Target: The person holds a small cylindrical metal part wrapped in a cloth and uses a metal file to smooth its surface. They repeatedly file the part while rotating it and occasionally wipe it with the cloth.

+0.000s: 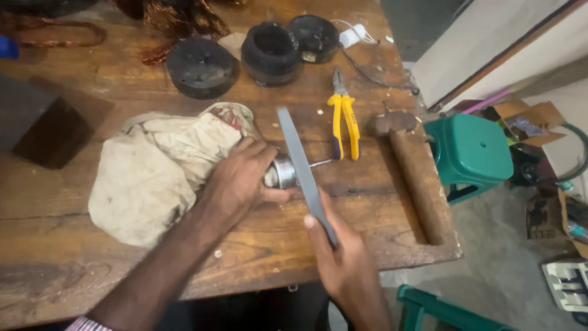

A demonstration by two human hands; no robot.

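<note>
while the left hand [242, 178] is clamped on a shiny metal cylinder [283, 172] beside dirty white cloth [153, 171], the right hand [346, 263] grips a flat grey steel file [300, 162] laid across it.

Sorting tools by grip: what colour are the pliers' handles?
Yellow with dark blue tips on the pliers, seen clearly in the head view.

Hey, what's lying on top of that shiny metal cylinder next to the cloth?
A flat grey file lies across the metal cylinder, held by the right hand. The left hand covers the cylinder's near end, and the cloth hides whatever lies behind it.
</note>
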